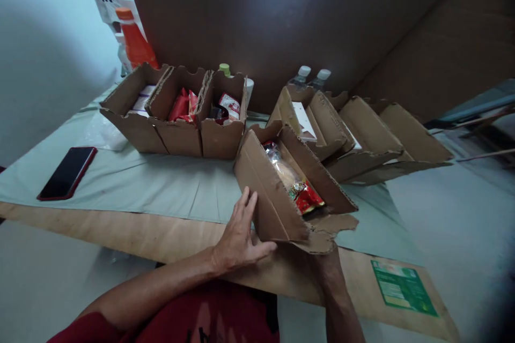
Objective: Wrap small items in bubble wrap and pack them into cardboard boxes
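Note:
An open cardboard box (277, 198) sits tilted at the table's front edge, its torn front flap toward me. Inside it lie a clear plastic packet (284, 169) and a shiny red packet (309, 198). My left hand (240, 236) holds the box's left side, fingers along the wall and thumb at the lower front edge. Beneath the front flap is my right hand (325, 265); the box hides its fingers. Beside the held box, more open boxes (370, 123) lean in a row on the right, with white items (303, 120) in some.
Three joined boxes (173, 136) hold a white package, red packets and a red-and-white packet. A phone (67, 173) lies left, near crumpled clear plastic (105, 131). Bottles (137, 40) stand behind the boxes. A large cardboard panel (249, 21) rises behind. A green label (403, 286) is front right.

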Available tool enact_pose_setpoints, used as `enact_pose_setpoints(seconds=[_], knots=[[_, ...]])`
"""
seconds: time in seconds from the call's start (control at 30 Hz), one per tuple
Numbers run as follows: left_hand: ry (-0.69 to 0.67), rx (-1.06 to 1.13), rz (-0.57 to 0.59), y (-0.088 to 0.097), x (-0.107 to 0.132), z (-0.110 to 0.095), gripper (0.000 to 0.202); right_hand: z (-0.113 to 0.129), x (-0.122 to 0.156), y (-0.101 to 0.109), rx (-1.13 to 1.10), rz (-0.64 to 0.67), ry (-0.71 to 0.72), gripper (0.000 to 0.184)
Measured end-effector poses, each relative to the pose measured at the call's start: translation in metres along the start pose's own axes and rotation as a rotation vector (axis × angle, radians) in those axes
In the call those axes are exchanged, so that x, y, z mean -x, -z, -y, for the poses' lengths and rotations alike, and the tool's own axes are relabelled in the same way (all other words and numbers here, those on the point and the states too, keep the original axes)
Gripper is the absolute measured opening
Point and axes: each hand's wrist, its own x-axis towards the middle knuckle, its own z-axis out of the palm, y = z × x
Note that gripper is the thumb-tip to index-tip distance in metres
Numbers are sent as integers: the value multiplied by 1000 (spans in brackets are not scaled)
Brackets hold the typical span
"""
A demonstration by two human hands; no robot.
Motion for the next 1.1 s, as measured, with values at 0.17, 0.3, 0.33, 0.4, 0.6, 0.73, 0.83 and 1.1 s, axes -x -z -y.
enact_pose_setpoints(seconds=[0.17,0.3,0.33,0.4,0.6,0.73,0.83,1.1], knots=[[-13,6,26,7,-8,8,118,10,7,-8,27,20,-101,33],[-21,14,-21,19,-21,20,100,35,-8,-20,87,28,-53,36],[-18,23,-34,23,-28,24,96,42,-16,-23,101,45,-41,36],[10,31,-62,29,-47,31,88,53,-36,-32,106,71,-9,36],[246,-124,-260,48,-105,49,42,60,-70,-52,0,-27,158,37],[292,-102,-298,50,-100,52,47,51,-64,-44,24,-62,248,29],[291,-19,-311,45,-92,47,55,56,-71,-25,122,-178,367,26],[254,-72,-362,50,-123,34,48,139,-141,8,594,-195,705,62]])
